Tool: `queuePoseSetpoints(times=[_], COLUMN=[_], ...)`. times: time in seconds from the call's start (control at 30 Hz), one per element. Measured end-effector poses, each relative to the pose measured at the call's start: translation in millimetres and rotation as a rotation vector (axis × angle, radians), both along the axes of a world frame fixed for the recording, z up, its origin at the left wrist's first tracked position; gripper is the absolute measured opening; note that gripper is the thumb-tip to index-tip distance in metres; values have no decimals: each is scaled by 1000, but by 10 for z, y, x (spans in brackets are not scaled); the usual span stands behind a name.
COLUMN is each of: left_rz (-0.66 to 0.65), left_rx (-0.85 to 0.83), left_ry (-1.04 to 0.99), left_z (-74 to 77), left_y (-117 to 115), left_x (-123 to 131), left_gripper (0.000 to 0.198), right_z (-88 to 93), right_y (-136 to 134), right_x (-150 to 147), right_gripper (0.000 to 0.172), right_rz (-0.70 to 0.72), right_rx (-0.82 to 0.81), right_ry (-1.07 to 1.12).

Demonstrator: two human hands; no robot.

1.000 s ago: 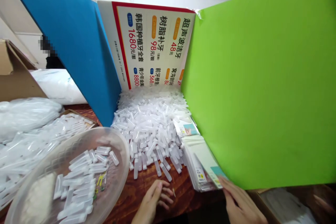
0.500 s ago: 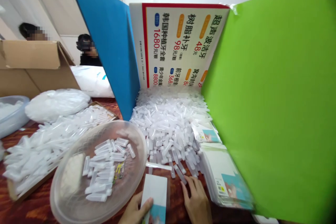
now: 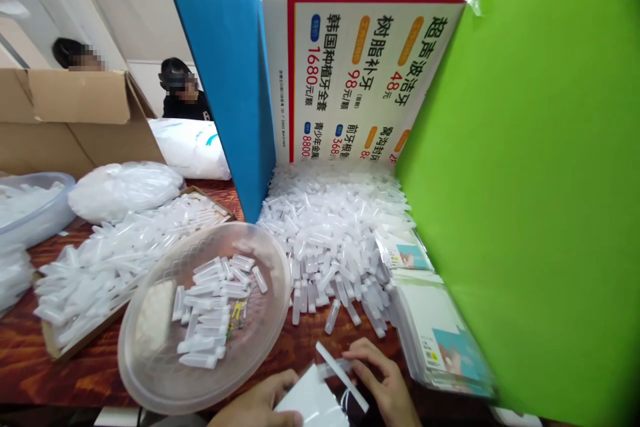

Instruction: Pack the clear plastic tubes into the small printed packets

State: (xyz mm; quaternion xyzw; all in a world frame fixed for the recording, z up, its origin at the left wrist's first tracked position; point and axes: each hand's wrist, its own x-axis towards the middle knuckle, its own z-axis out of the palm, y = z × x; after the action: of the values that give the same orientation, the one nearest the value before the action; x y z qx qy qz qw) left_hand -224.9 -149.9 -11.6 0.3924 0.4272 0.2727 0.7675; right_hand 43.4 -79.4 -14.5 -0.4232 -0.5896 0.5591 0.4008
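Observation:
My left hand (image 3: 265,401) is closed on a clear plastic bag with a white card (image 3: 313,401) in it, low in the middle of the view. Just right of the card, my right hand (image 3: 383,377) pinches a small translucent plastic tube (image 3: 327,368) between thumb and fingers. A white strip (image 3: 345,380) along the bag's edge crosses in front of the tube. Whether the tube's end is inside the bag, I cannot tell. Beyond both hands lies a large heap of similar tubes (image 3: 325,233), one loose tube (image 3: 332,317) at its near edge.
To the left stands a clear oval basin (image 3: 135,373) holding several tubes. Behind it is a cardboard tray (image 3: 95,337) piled with tubes. Stacked bagged cards (image 3: 440,340) lie on the right. Blue (image 3: 215,67) and green (image 3: 530,167) boards wall in the heap. Two people sit beyond a cardboard box (image 3: 45,140).
My right hand has taken a tube from the heap's near edge and brought it to the bag. The bag has been tilted and drawn closer. The whole view has shifted slightly.

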Motion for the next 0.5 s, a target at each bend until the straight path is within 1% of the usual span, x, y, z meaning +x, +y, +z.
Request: queuePoseSetpoints(times=[0.07,0.13,0.23,0.27,0.33,0.4,0.43,0.5], left_rz=[-16,-25,-27,-26,-22,-15,-8,7], left_rx=[-40,-63,-81,-78,-76,-80,-84,-80], left_ry=[-11,-53,-117,-123,-122,-103,-88,-54], left_z=[-43,-68,-62,-56,-44,-32,-26,-10], left_y=[-15,-19,-6,-1,0,-12,-22,-46], left_x=[-25,-38,-41,-42,-47,-60,-71,-100], left_gripper=[60,57,54,53,54,56,57,57], right_z=[-41,-80,-128,-142,-153,-123,-86,28], right_y=[-25,-44,-59,-59,-50,-34,-27,-27], right_x=[-33,-82,-168,-192,-218,-203,-179,-104], right_gripper=[26,26,29,31,32,30,28,21], right_rz=[-22,-114,-274,-300,-310,-321,-332,-346], right_rx=[-101,-171,-213,-217,-208,-119,-22,272], right_ry=[93,172,270,290,283,177,81,-154])
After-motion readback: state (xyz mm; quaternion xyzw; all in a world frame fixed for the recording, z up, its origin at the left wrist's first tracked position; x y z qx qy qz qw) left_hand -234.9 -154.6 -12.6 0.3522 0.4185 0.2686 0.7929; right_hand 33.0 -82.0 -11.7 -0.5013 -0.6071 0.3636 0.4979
